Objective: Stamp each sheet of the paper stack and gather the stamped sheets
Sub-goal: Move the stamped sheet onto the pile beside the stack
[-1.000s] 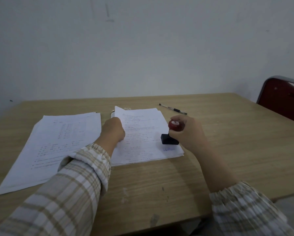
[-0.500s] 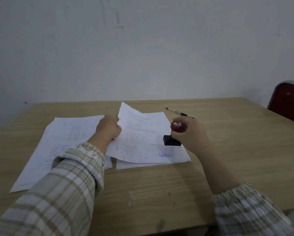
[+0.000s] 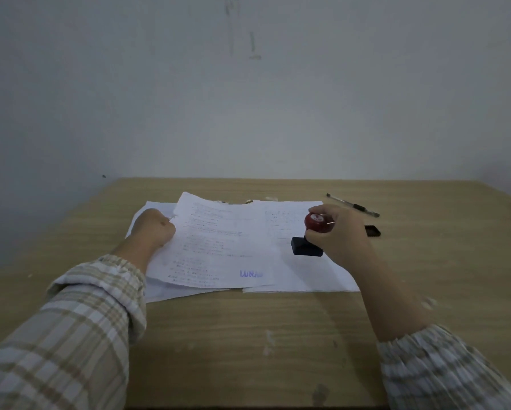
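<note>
Gripping the stamped sheet (image 3: 218, 247) by its far left edge, the left hand (image 3: 155, 229) has its fingers curled around the paper, and the sheet lies at a slant, partly over the pile on the left (image 3: 153, 210) and partly over the unstamped stack (image 3: 292, 276) on the right. You can see a blue mark (image 3: 250, 274) near its bottom right corner, so that one looks done. Paper like this is about as light and floppy as it gets; a single sheet will bend and flutter if you yank it, and it slides easily over the sheets under it. Best bet, I'd say, is pinching it at an edge or corner like that and dragging it flat instead of lifting. The right hand (image 3: 341, 235) has its fingers wrapped around the stamp (image 3: 312, 238) at its red knob, with the dark base sitting on or just above the right stack, hard to tell which. That thing is rigid and chunky, so the knob is the obvious place to hold. Both piles sit mid-worktop (image 3: 248, 335), with a pen (image 3: 353, 205) and a small dark pad or lid (image 3: 372, 230) off to the right.
</note>
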